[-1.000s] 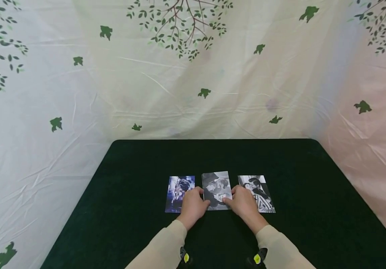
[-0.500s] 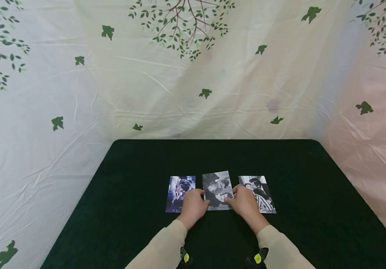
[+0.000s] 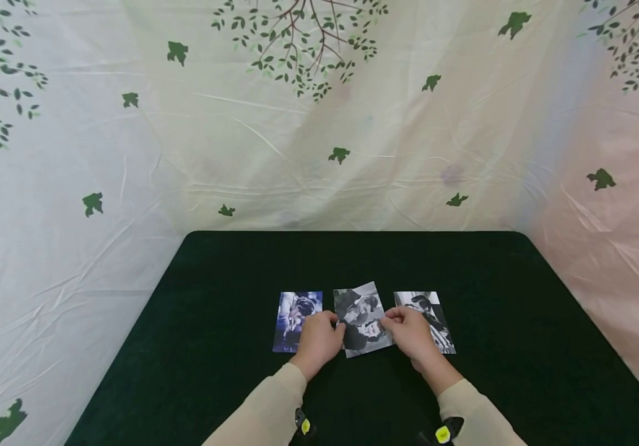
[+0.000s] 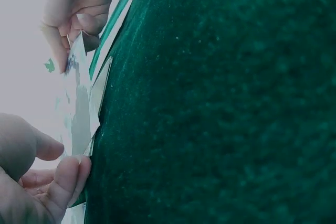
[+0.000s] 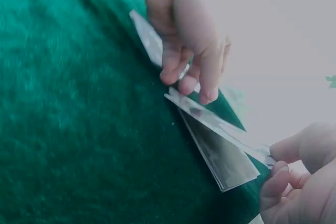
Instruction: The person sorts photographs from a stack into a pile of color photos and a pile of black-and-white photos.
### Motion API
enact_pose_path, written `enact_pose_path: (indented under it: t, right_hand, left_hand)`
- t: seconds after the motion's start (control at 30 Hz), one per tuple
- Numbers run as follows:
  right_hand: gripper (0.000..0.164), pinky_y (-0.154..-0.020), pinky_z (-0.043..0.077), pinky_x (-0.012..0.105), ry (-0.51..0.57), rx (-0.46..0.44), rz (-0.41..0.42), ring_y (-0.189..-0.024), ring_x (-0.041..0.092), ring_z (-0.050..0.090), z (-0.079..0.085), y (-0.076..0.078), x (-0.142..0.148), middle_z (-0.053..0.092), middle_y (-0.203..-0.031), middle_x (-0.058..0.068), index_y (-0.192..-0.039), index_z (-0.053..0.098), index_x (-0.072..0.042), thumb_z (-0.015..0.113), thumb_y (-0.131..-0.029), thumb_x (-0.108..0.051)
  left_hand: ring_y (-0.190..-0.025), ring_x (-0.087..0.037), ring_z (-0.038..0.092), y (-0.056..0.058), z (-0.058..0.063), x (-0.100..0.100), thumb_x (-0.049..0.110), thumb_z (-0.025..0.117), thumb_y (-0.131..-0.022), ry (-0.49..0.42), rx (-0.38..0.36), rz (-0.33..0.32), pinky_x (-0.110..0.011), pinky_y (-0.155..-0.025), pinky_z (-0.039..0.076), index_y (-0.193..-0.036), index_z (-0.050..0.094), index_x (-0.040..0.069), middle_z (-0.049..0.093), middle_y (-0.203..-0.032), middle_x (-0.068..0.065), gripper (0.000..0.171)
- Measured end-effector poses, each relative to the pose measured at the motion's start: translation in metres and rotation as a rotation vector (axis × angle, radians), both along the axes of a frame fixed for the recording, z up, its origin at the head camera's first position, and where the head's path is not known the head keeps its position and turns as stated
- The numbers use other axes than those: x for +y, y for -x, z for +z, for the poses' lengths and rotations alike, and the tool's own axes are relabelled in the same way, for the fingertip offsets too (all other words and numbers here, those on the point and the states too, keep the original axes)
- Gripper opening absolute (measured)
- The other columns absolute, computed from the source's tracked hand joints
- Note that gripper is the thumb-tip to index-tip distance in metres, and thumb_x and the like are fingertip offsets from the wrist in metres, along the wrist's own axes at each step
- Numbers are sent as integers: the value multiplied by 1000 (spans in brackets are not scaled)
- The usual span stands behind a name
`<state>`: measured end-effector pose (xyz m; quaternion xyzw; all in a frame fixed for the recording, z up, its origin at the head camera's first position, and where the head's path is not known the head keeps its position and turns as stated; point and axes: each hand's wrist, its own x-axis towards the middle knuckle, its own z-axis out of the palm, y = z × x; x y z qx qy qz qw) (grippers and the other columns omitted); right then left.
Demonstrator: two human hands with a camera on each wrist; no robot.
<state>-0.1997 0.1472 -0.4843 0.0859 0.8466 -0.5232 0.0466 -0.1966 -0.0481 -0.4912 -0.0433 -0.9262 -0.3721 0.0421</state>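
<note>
In the head view, a grey black-and-white photo card (image 3: 360,316) lies tilted between my two hands. My right hand (image 3: 413,334) pinches its right edge between thumb and fingers. The right wrist view shows this card raised at an angle over a thin stack of cards (image 5: 220,156). Beside the card's left edge is my left hand (image 3: 319,339), its fingers loosely bent and apart, fingertips right at the edge. A blue-purple photo card (image 3: 288,322) lies partly under the left hand in view. Another black-and-white photo card (image 3: 431,310) is partly hidden by the right hand.
The cards are on a dark green cloth-covered table (image 3: 230,279). Behind it hangs a pale curtain (image 3: 275,161) printed with leaves and branches. Both forearms wear cream sleeves (image 3: 266,402), with dark wrist bands near the cuffs.
The grey card has turned, its lower right corner swinging toward me. My right hand has moved slightly right and pinches that card's edge. The left hand stays almost in place; the side cards lie still.
</note>
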Motion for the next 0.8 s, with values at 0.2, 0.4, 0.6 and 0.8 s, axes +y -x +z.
enact_pose_path:
  t: [0.2, 0.4, 0.6, 0.8]
  right_hand:
    - [22, -53, 41, 29, 235, -98, 6, -66, 19, 48, 5, -2, -3, 53, -86, 8, -110, 58, -1, 59, -94, -16]
    - [21, -52, 37, 28, 320, -108, 29, -63, 18, 45, 10, -6, -3, 51, -78, 6, -110, 57, 0, 58, -94, -14]
    - [27, -54, 39, 27, 322, -113, 34, -68, 18, 46, 20, -13, 13, 52, -81, 4, -113, 57, -1, 60, -95, -21]
    - [37, -60, 46, 29, 166, -69, 11, -76, 19, 52, 26, -16, 42, 56, -87, 6, -118, 59, -2, 61, -95, -31]
  left_hand:
    - [-68, -13, 61, -1, 2, -4, 18, 65, -90, -38, -8, 15, -32, -62, 51, -102, 70, -1, 70, -86, -9, 23]
    - [-61, -8, 58, -1, 1, -10, 19, 63, -92, -119, -27, 36, -28, -56, 49, -100, 70, 1, 66, -75, -2, 21]
    - [-56, -8, 59, -2, 1, -2, 14, 65, -90, -345, -21, 20, -27, -53, 50, -97, 68, 0, 65, -69, 0, 16]
    - [-47, -9, 58, -1, 7, 22, 6, 64, -90, -566, -121, -39, -25, -46, 50, -99, 65, -4, 62, -65, -2, 14]
